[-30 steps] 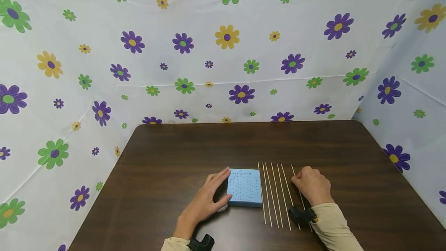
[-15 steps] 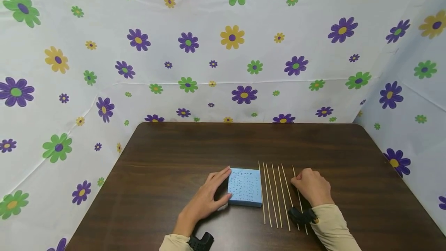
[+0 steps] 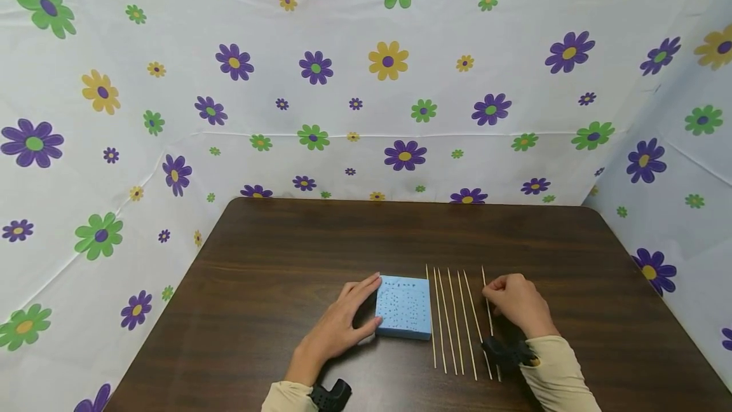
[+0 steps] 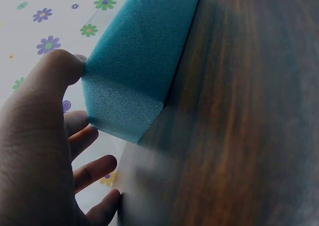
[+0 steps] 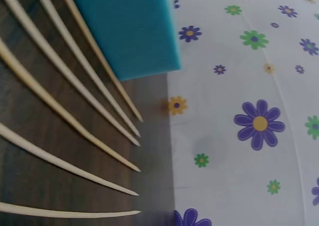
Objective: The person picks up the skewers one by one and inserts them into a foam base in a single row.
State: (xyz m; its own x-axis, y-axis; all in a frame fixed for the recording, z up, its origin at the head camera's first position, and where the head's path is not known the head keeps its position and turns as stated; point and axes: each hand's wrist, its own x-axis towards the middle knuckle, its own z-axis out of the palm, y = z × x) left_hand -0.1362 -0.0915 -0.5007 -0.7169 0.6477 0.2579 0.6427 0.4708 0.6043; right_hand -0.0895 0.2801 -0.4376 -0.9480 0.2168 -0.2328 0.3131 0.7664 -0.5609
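Pale wood sits pinched between the thumb and fingers of the right hand [image 3: 520, 304]. That outer stick [image 3: 491, 323] is gripped toward its far end, its length running back to about six o'clock past the wrist; to me that looks like a hold for steering a thin, light thing finely. Across from it, the left hand [image 3: 337, 334] is spread, its fingers mostly straight and curled round nothing, thumb and forefinger touching the nine o'clock side of the blue block [image 3: 403, 307]. I take that light touch as steadying, since the block looks like foam and could slide easily. Dark specks, perhaps holes, dot its top.

At the block's three o'clock, six more sticks [image 5: 89, 135] lie side by side, the first just beside the block; whether they touch I can't tell. All lean slightly toward eleven o'clock, their tapered tips roughly level, with gaps that probably let each be handled alone. A wider gap parts them from the outer stick. Everything lies toward six o'clock on the dark worktop [image 3: 320, 247], within easy reach of both arms. Beyond, at twelve, hangs a flowered cloth [image 3: 332, 24].
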